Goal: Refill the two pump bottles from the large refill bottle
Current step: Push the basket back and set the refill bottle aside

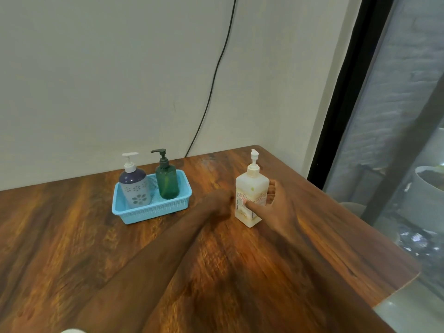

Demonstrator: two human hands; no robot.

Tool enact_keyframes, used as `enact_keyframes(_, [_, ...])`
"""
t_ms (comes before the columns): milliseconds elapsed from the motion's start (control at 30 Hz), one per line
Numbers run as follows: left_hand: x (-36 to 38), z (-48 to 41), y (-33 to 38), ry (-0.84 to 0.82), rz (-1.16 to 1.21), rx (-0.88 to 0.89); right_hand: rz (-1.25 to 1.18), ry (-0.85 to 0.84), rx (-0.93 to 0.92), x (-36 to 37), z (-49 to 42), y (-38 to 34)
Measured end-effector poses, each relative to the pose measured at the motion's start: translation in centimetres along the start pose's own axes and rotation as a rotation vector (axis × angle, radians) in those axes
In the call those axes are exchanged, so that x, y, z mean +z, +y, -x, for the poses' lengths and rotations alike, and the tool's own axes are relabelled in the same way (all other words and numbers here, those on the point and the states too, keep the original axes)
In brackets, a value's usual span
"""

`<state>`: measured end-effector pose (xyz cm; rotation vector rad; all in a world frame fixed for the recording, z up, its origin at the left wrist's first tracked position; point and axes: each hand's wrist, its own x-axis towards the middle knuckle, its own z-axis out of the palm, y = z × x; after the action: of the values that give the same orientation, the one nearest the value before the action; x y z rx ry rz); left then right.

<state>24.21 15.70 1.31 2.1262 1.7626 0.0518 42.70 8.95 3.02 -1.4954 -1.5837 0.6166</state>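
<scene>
On the wooden table (72, 236), towards its right edge: large refill bottle (251, 188), upright, pump head fitted, well apart from the blue basket (144, 213). Gripped at mid-height by the right hand (278, 210), with thumb (252, 205) laid across the front label and fingers curled round the far side. Probable reason for the mid-body grip: tall, square-sided body, best controlled near its balance point, whether for lifting or for steadying during removal of the pump.

Just beside the bottle's left face: left hand (221, 203), heavily blurred. Cannot tell whether spread, closed or touching the bottle. Probably positioned as the second hand for the pump collar; a judgement only.

At the rear left, near the wall: basket holding both targets upright and side by side.
- Left: purple bottle (135, 191), floral pattern, white pump.
- Right: green bottle (167, 183), dark pump.

Both pumps fitted, so neither ready to receive liquid. Placement in the basket presumably for stability and for grouping.

Stage, as judged: the very start. Nothing opened, nothing poured.

Requirements for the next move:
- Hold the refill bottle firmly with one hand; unscrew its pump with the other.
- Open one target before tilting anything.
- Bring source and target close together, given the present gap.

Risks: narrow target necks, hence spillage onto the table; slippery walls in case of drips.
</scene>
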Motion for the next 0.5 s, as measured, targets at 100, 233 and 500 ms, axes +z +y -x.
enact_keyframes(100, [-0.8, -1.9, -0.4, -0.004, -0.019, -0.005, -0.015, 0.016, -0.013, 0.1, -1.9, 0.2])
enact_keyframes(233, [-1.7, -4.0, -0.5, 0.01, -0.076, -0.035, -0.03, 0.039, -0.007, -0.1, -5.8, -0.3])
enact_keyframes(500, [-3.3, -5.6, 0.9, -0.164, -0.278, -0.069, -0.019, 0.151, -0.03, 1.5, -14.9, -0.4])
